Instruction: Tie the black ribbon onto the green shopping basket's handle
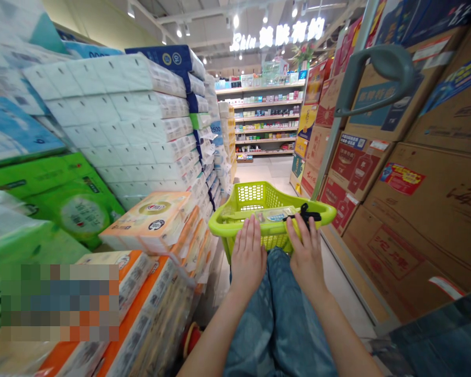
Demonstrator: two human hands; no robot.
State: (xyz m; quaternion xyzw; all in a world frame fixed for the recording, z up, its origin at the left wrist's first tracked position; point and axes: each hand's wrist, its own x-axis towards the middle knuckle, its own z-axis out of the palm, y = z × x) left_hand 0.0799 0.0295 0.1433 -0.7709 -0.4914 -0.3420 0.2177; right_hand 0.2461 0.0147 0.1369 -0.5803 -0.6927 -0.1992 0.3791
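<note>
Head view: the left hand (248,252) and right hand (306,254) lie open, fingers extended, across the near rim of a lime-green plastic basket (272,196), gripping nothing. The basket, of moulded lattice, holds a flat glossy packet (265,213) and a black strap (306,213), the strap just beside the right hand. Without a firm grip, the basket may tip forward, away from the denim trousers (278,319), and shed its light contents. Soft, film-wrapped tissue packs (141,115) stacked on the left may slide if the rim catches them; corrugated cartons (392,251) line the right.
</note>
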